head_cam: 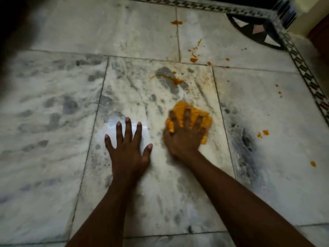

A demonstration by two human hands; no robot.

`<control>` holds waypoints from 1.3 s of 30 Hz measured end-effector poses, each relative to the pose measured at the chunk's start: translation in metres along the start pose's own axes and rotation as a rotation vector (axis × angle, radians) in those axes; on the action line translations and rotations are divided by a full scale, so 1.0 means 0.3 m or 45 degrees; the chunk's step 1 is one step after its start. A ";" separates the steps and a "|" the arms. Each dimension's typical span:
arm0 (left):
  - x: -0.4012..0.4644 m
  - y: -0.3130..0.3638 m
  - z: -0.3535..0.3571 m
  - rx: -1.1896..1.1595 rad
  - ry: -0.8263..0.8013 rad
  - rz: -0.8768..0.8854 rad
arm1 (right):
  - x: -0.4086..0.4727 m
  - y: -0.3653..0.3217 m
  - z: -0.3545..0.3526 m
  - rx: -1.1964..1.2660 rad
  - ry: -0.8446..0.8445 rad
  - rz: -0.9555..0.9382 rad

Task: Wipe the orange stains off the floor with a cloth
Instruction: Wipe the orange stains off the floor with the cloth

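My right hand (183, 134) lies flat with spread fingers on a folded orange cloth (207, 120), pressing it onto the white marble floor (53, 107). My left hand (127, 148) rests palm down on the floor just left of it, fingers spread, holding nothing. An orange smear (175, 79) sits on the same tile beyond the cloth. More orange stains (194, 59) lie farther off, one blob (176, 22) near the far tile joint, and small spots (263, 133) lie to the right of the cloth.
A black patterned border strip (306, 72) runs along the right and far edges of the floor, with a dark fan-shaped inlay (256, 31) in the corner. A pale wall corner (300, 22) rises at the top right.
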State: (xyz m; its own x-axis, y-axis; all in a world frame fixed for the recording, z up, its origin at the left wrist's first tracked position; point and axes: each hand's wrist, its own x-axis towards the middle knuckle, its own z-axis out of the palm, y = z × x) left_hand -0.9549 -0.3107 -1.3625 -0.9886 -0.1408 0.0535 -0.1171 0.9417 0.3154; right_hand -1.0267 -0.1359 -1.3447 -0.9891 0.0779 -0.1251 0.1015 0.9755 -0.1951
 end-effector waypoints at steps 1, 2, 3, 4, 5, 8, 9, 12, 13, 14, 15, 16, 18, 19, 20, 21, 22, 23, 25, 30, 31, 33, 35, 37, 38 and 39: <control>0.000 -0.003 0.001 0.012 0.004 0.000 | -0.037 -0.026 0.004 -0.023 -0.022 -0.161; 0.007 -0.007 -0.002 0.022 0.008 -0.014 | -0.094 -0.022 0.000 -0.032 -0.038 -0.331; 0.012 -0.005 -0.004 0.040 0.017 -0.018 | -0.155 0.024 -0.003 -0.034 -0.044 -0.476; 0.009 0.003 -0.005 0.063 0.033 -0.013 | -0.214 0.098 -0.005 -0.040 -0.046 -0.575; 0.014 0.004 -0.018 0.085 0.059 0.004 | -0.254 0.173 -0.019 -0.074 -0.040 -0.598; -0.013 0.016 -0.033 0.066 0.067 0.024 | -0.292 0.369 -0.088 -0.151 -0.124 -0.309; -0.013 0.019 -0.035 0.065 0.045 0.018 | -0.257 0.385 -0.098 -0.167 -0.205 -0.203; -0.011 0.031 -0.024 0.097 0.006 -0.013 | -0.127 0.298 -0.071 -0.083 -0.190 0.019; -0.006 0.033 -0.021 0.101 0.004 -0.008 | -0.075 0.239 -0.064 -0.030 -0.117 0.061; -0.006 0.033 -0.016 0.103 0.009 -0.002 | -0.026 0.178 -0.055 0.005 -0.106 0.107; -0.003 0.037 -0.014 0.108 0.016 0.010 | 0.017 0.128 -0.047 0.058 -0.106 0.154; -0.003 0.029 -0.018 0.114 0.013 0.022 | 0.035 0.081 -0.042 0.090 -0.083 0.170; -0.009 0.015 -0.031 0.061 0.041 -0.004 | 0.008 0.034 -0.047 0.103 -0.001 0.034; 0.004 0.011 -0.043 0.016 0.073 -0.018 | -0.028 0.042 -0.039 0.099 0.024 -0.065; 0.044 0.017 -0.053 -0.014 0.103 -0.015 | -0.067 0.069 -0.037 0.111 0.019 -0.148; 0.102 0.021 -0.060 -0.045 0.137 -0.007 | -0.110 0.106 -0.038 0.125 0.013 -0.214; 0.181 0.022 -0.063 -0.065 0.160 -0.001 | -0.136 0.148 -0.040 0.152 -0.006 -0.249; 0.268 0.024 -0.065 -0.075 0.153 -0.005 | -0.136 0.183 -0.045 0.192 -0.027 -0.245; 0.414 0.036 -0.049 -0.063 0.081 -0.037 | -0.066 0.207 -0.046 0.165 0.035 -0.167; 0.515 0.018 0.043 0.086 0.112 -0.140 | 0.299 0.056 -0.034 0.171 0.146 0.143; 0.517 0.014 0.040 0.083 0.125 -0.148 | 0.356 0.018 -0.040 0.161 0.157 0.169; 0.531 0.013 0.006 0.096 0.147 -0.150 | 0.413 -0.044 -0.066 0.124 0.161 0.132; 0.531 0.019 -0.004 0.093 0.127 -0.145 | 0.381 -0.031 -0.086 0.072 0.170 0.024; 0.528 0.028 0.004 0.077 0.099 -0.156 | 0.335 0.060 -0.083 0.059 0.204 -0.146; 0.523 0.025 0.002 0.073 0.080 -0.152 | 0.293 0.104 -0.071 0.042 0.223 -0.212; 0.511 0.017 0.001 0.044 0.081 -0.158 | 0.247 0.144 -0.069 0.029 0.199 -0.251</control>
State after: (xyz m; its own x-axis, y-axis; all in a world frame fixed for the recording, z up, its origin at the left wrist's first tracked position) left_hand -1.1071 -0.3273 -1.3529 -0.9585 -0.2748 0.0762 -0.2424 0.9258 0.2903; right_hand -1.0980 -0.0836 -1.3423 -0.9944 -0.0805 0.0691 -0.0941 0.9703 -0.2228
